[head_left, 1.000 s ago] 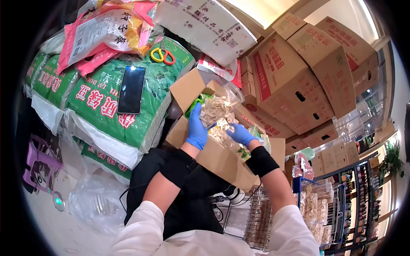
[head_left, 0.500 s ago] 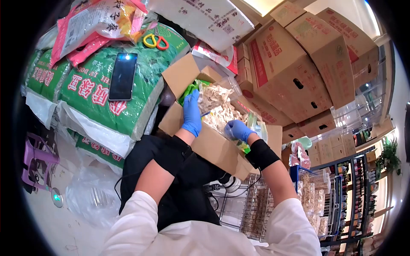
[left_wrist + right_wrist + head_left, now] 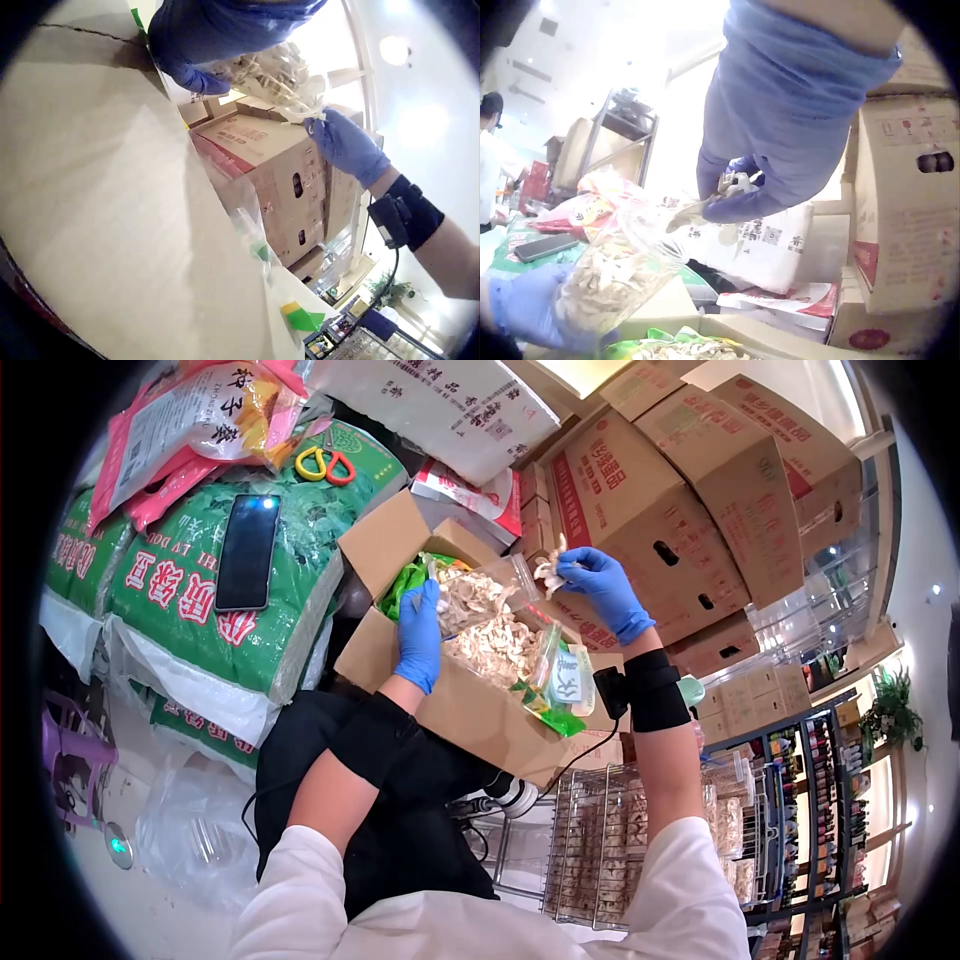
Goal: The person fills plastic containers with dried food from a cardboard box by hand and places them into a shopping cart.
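My gloved left hand (image 3: 419, 637) grips a clear plastic tub (image 3: 526, 577) from its near side, tilted over an open cardboard box (image 3: 480, 715). Pale dried slices (image 3: 615, 281), much like dried mushroom, fill the tub. Beneath it the box holds a heap of the same slices (image 3: 500, 647) inside a green-edged bag (image 3: 548, 712). Raised to the right of the tub, my gloved right hand (image 3: 603, 595) pinches a few slices (image 3: 548, 572) between thumb and fingers. In the right wrist view these slices hang just above the tub's mouth.
Green sacks (image 3: 190, 600) on the left carry a phone (image 3: 248, 555) and scissors (image 3: 325, 465). Stacked cartons (image 3: 640, 510) rise behind the box at right. A wire basket (image 3: 600, 840) with packed tubs stands at lower right. A purple stool (image 3: 75, 760) is at far left.
My right hand has come up out of the box with some slices and moved right, beside the tub. The left hand keeps hold of the tub. The head view has shifted slightly.
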`<action>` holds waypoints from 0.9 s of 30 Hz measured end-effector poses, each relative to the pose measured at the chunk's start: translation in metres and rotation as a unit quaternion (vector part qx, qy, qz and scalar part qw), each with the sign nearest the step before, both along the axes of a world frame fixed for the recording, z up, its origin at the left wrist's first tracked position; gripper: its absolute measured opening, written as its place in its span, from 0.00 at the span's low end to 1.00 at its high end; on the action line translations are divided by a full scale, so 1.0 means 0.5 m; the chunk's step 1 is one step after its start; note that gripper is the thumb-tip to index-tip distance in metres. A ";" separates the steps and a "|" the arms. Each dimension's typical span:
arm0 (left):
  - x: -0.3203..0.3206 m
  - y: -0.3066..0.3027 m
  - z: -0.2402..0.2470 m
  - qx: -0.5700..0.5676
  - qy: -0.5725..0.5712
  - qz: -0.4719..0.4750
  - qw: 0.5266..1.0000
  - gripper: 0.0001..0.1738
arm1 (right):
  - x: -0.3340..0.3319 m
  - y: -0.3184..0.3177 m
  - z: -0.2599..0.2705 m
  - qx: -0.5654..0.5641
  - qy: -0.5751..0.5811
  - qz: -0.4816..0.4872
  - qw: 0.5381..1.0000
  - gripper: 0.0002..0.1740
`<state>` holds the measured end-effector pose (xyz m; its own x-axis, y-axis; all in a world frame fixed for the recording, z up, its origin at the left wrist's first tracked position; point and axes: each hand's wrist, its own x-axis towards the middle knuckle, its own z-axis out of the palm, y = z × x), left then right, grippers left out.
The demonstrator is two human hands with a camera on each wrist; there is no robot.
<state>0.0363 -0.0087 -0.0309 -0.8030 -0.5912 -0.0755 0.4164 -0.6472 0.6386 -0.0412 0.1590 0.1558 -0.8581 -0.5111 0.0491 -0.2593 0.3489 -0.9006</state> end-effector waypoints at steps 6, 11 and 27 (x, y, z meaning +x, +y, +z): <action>0.000 0.005 -0.001 0.018 0.007 0.016 1.000 0.13 | 0.020 -0.055 -0.038 0.161 0.100 0.058 0.980 0.08; -0.013 0.002 -0.020 0.001 0.014 -0.022 1.000 0.15 | 0.035 -0.069 -0.040 0.132 0.002 0.108 0.985 0.11; 0.019 -0.006 0.009 0.238 0.021 -0.345 0.908 0.28 | 0.083 -0.142 -0.048 -0.055 0.183 0.058 0.980 0.08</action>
